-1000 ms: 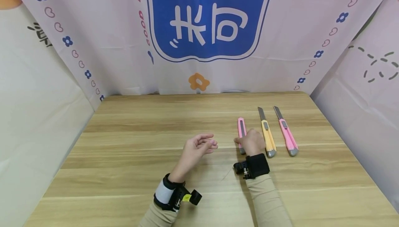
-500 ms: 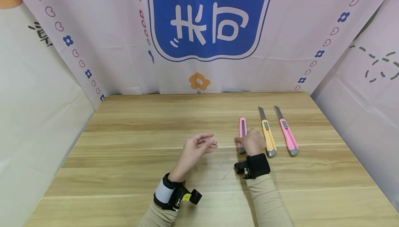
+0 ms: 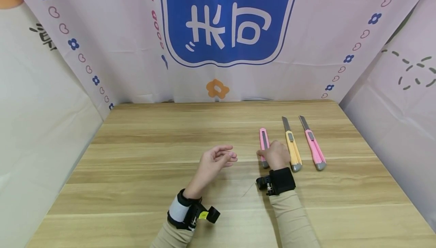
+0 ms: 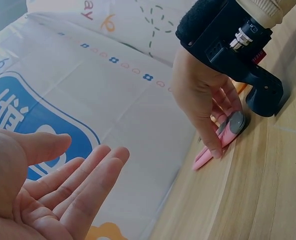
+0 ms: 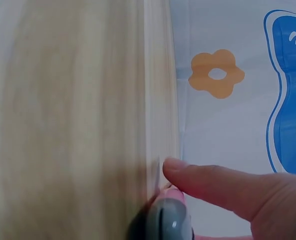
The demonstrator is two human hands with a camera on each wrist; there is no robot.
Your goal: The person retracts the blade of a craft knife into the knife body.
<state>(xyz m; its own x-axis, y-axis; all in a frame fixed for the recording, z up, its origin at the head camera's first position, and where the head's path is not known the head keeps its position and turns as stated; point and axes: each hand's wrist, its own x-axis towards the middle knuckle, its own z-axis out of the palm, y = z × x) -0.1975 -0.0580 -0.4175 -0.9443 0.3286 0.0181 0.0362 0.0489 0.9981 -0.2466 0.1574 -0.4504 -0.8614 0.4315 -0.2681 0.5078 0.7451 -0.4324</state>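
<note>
My right hand (image 3: 277,155) holds a pink utility knife (image 3: 263,138) at the right of the table, thumb on its left side and fingers on its right. No blade sticks out of this knife. Its grey end cap (image 4: 237,121) points toward me; in the right wrist view that grey end (image 5: 168,220) shows below the thumb. To the left, my left hand (image 3: 215,161) hovers with loosely bent fingers and an empty palm, as the left wrist view also shows.
Right of my right hand lie a yellow utility knife (image 3: 293,149) and a second pink utility knife (image 3: 315,148), both with blades out and pointing away. A printed cloth (image 3: 136,70) hangs behind the wooden table (image 3: 136,172), with more cloth at both sides.
The far end of the held pink utility knife swung slightly right half a second ago and is back to the left now. Both hands stay nearly in place.
</note>
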